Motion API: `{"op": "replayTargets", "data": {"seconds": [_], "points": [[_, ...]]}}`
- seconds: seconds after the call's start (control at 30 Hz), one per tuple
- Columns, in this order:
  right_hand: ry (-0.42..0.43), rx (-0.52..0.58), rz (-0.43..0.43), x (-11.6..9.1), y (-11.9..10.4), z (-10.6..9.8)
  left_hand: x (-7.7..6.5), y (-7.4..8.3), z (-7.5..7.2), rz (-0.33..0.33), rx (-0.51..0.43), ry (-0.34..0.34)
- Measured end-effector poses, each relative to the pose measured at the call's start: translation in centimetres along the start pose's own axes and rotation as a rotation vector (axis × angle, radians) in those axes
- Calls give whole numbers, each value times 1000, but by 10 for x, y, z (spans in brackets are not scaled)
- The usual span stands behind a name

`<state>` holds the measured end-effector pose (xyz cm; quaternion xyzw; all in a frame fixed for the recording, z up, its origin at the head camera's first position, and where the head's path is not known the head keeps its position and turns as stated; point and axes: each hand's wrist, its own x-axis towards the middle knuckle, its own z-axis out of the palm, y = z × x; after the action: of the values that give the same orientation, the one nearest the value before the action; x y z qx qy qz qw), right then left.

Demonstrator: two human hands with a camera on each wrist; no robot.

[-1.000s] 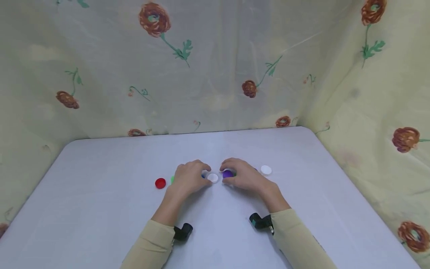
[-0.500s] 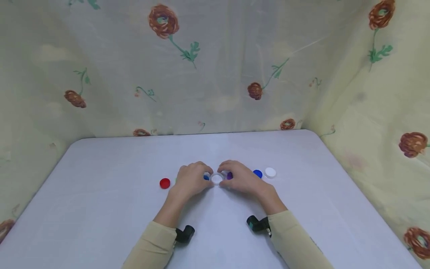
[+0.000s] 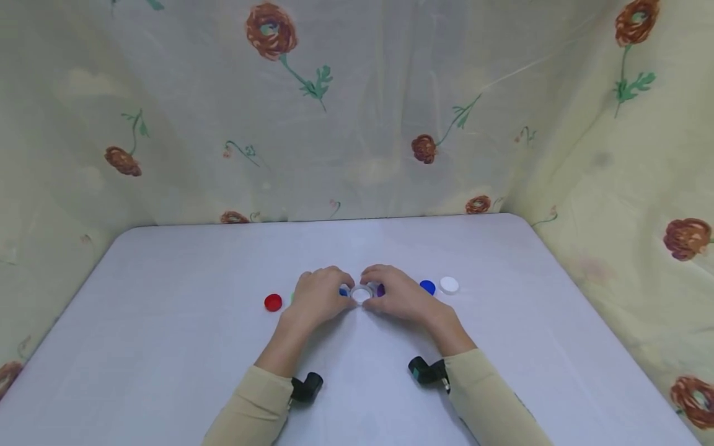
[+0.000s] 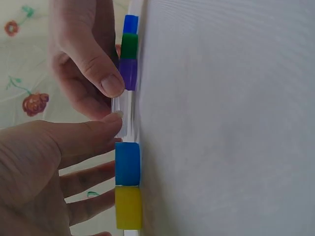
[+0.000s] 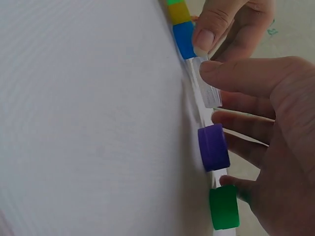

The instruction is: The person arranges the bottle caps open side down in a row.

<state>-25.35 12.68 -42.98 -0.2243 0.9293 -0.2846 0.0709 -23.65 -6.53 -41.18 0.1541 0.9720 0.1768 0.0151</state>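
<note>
Between my two hands is a clear round cap (image 3: 361,294), at the middle of a row of coloured bottle caps. My left hand (image 3: 320,294) pinches its left side, thumb at the near edge. On the other side, my right hand (image 3: 398,292) pinches it likewise with thumb and fingers. Beside the left fingers stand a blue cap (image 4: 128,163) and a yellow cap (image 4: 129,207). A purple cap (image 5: 214,147) and a green cap (image 5: 224,207) stand by the right fingers. Whether the clear cap touches the table is hard to tell.
A red cap (image 3: 273,302) lies left of the left hand, with a light green cap (image 3: 292,298) partly hidden by that hand. To the right lie a dark blue cap (image 3: 427,287) and a white cap (image 3: 449,285). Floral cloth (image 3: 357,124) hangs behind the white table (image 3: 167,347).
My right hand has moved left from around the purple cap to the clear cap, bringing the hands closer together. The dark blue cap has come into fuller view. The head view has shifted slightly.
</note>
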Motion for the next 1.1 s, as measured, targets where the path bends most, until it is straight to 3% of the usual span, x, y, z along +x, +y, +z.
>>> {"op": "replayTargets", "data": {"seconds": [0.2,0.53,0.83,1.1], "points": [[3,38,1,-4,-3,-8,-3,3,-7,7,-29,11],[64,122,-4,-4,-4,-17,-1,3,-10,34,-44,93],[113,209,0,-6,-4,-21,1,0,-12,119,-30,162],[104,297,22,-5,-1,-20,3,-1,-11,195,-18,235]]}}
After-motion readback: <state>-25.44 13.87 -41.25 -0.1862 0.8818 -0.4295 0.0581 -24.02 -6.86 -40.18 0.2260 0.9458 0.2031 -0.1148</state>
